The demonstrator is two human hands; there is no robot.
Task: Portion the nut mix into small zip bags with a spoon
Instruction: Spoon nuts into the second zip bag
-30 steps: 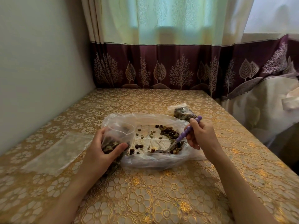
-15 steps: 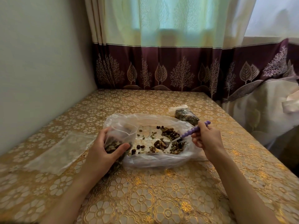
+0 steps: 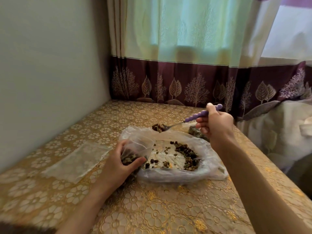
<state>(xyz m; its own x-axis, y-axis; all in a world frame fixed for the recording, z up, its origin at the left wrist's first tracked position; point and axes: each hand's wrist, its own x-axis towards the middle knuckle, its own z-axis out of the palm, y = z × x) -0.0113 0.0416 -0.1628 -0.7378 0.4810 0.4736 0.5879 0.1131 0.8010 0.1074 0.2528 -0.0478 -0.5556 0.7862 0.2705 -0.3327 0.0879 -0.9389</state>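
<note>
Head view showed the right hand gripping the spoon, heaped with nuts, raised above the big bag where the rest of the mix lay. The left hand clasped the part-filled zip bag, mouth up. A spoonful was mid-carry; next, probably, a level swing left and a tip into that mouth.

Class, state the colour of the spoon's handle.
Purple; the spoon handle, beaded in shape, shows clearly in the head view, held by the right hand.
</note>
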